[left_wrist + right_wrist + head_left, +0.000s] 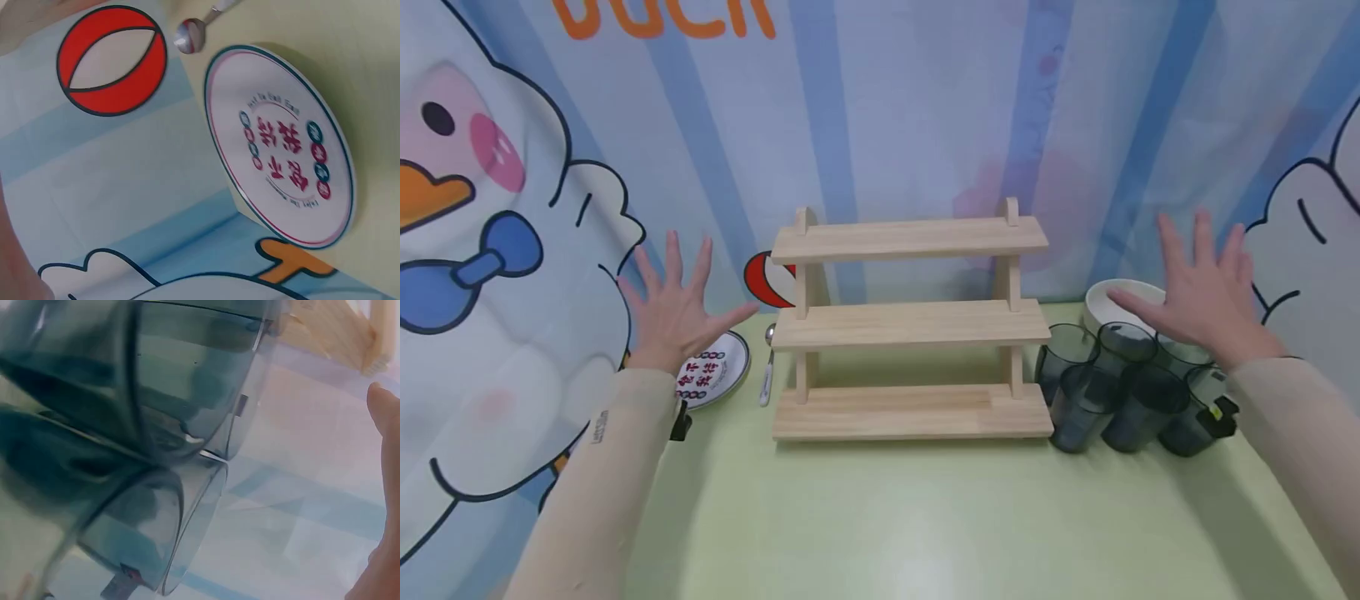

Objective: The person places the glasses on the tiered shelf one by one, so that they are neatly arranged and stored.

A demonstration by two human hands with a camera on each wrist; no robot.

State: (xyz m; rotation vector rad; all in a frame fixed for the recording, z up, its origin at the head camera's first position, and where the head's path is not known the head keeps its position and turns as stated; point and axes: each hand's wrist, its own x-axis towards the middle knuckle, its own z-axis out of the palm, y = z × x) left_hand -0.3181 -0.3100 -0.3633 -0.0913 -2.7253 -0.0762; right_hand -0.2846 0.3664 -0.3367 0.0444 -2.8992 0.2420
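Head view. My left hand (pixel 672 304) and right hand (pixel 1208 292) are raised at either side of the three-tier wooden shelf (pixel 910 325), fingers straight and spread, nothing held in either. A printed plate (pixel 734 367) lies by my left wrist, partly hidden; the spoon (pixel 767 375) lies between it and the shelf. Six dark, see-through glasses (pixel 1146 410) stand clustered below my right hand, beside the shelf's right end, with a white dish (pixel 1097 302) behind them. I judge the step in hand to be a spread, contact-free pose. To do it well, both wrists should remain level and clear of the glass rims, since a dropped sleeve could tip one against its neighbours.

Left wrist view. The plate's full face and ringed print show here, unlike in the head view; it lies near the back edge of the table (pixel 375 125). Of the spoon, only the bowl and part of the handle are in frame. My fingers' pose cannot be judged from this view.

Right wrist view. The glasses fill the near side, close to the camera, rims and clear walls visible; the head view alone gives their count. Part of my hand appears at the right edge, apart from the glass. A corner of the shelf enters above. Whether the nearest glass touches the shelf, I cannot tell.
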